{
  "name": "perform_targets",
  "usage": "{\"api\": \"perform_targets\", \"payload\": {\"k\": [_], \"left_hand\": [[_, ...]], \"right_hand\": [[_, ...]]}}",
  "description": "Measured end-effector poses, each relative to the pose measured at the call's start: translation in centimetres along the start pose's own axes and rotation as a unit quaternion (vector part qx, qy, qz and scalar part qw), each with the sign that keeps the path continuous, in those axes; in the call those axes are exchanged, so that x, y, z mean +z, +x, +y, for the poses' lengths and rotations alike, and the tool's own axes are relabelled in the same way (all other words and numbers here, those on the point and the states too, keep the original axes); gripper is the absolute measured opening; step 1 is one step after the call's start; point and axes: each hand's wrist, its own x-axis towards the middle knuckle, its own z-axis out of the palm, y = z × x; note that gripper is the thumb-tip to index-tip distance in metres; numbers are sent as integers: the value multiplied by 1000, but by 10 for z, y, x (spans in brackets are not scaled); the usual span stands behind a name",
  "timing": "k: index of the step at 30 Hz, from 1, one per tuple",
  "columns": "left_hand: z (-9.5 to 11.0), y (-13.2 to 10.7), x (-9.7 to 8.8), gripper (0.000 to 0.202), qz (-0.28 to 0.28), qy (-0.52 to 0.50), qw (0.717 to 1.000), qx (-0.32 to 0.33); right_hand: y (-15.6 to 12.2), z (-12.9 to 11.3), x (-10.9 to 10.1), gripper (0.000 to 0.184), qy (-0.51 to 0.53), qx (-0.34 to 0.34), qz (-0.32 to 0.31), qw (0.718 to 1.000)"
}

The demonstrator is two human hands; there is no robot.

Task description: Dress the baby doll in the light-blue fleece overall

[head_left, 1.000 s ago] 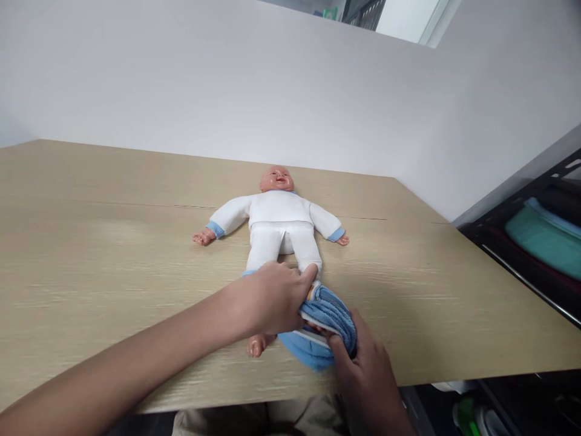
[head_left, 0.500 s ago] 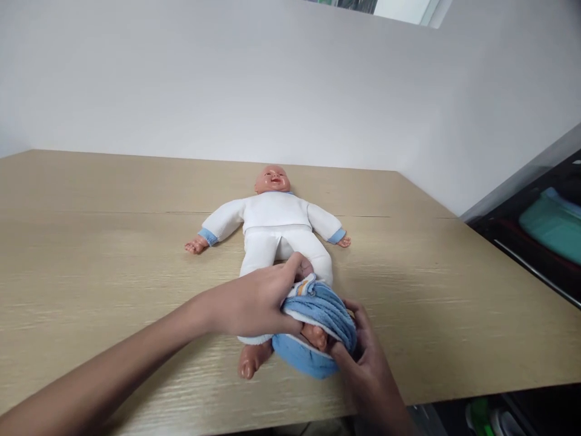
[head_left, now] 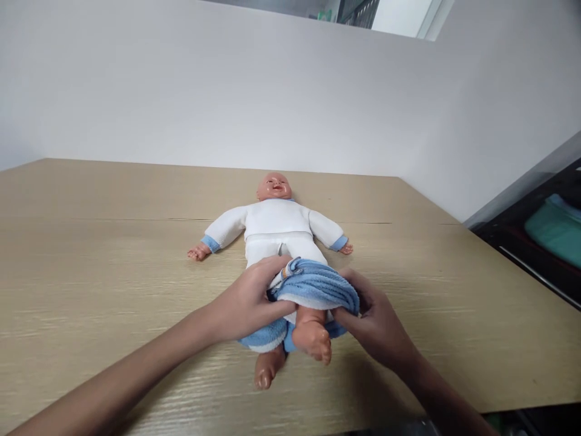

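Smooth, shiny plastic on the doll, glossy at head and bare feet. Soft matt white cloth over its body. Fuzzy, rough terry on the blue garment, fleecy white lining inside. Pale wood grain across the surface, matt with a faint sheen.

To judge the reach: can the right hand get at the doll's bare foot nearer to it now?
Probably yes. The right hand grips the blue cloth just beside the bare foot, with nothing between them. But it is busy holding the cloth, so it would need to let go first.
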Motion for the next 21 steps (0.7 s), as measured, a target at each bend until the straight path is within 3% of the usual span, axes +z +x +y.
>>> {"api": "perform_targets", "payload": {"k": [2, 6, 8, 10, 13, 17, 21], "left_hand": [[-3, -3, -2, 19, 9, 31, 999, 0], [-7, -11, -12, 37, -18, 79, 996, -28], [-9, -15, -19, 43, -52, 76, 995, -46], [-12, -15, -24, 36, -61, 78, 994, -45], [-19, -13, -27, 22, -11, 78, 996, -39], [-30, -9, -26, 22, 68, 72, 993, -70], [-40, -15, -32, 15, 84, 135, 982, -101]], "right_hand": [[8, 3, -9, 19, 31, 11, -57, 998], [14, 11, -26, 49, 86, 41, -138, 986], [16, 15, -32, 47, 92, 48, -154, 983], [21, 17, -35, 35, 88, 42, -162, 982], [38, 14, -33, 28, 86, 13, -168, 982], [69, 8, -23, 32, 100, -2, -145, 984], [87, 24, -9, 33, 108, 21, -117, 987]]}}
